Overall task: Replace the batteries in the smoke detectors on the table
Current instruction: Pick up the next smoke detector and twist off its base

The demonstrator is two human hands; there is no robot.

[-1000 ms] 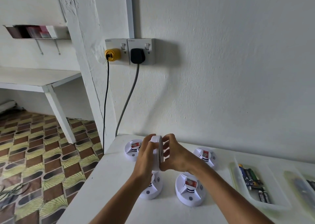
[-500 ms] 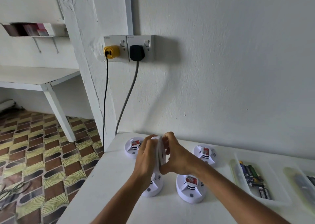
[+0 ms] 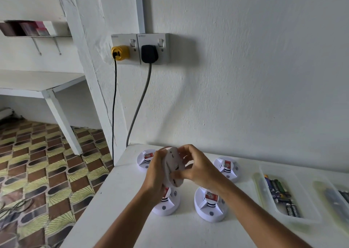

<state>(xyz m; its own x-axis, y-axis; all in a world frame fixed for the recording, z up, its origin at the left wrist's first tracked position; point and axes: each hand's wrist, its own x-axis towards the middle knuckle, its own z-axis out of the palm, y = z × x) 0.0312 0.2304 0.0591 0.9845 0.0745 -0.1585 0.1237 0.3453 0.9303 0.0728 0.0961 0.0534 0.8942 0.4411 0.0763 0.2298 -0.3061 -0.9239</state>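
Smoke detectors, round white plastic units with a red label on a ribbed centre post, sit on the white table against the white plastered wall. Left of the table: a brown and yellow patterned tile floor, a white shelf, and a double wall socket carrying a yellow plug with a black cable and a black plug with a grey cable; both cables drop behind the table's far left corner.

Far-left detector: rests near that corner, partly hidden by the left hand. Near-left detector: rests below the left wrist, partly covered.

Held detector: a fifth white round unit, raised above the table between both hands, turned on edge with its flat back facing right. The left hand grips its left face and rim with curled fingers. The right hand grips the right side, fingers curled over the top edge and thumb pressed on the back near the lower rim.

Near-right detector: rests under the right forearm. Far-right detector: rests just beyond the right hand.

Clear plastic tray: stands right of the detectors and holds cylindrical batteries, dark, some with green or blue casings. A second clear tray stands at the right edge; its contents are too blurred to identify
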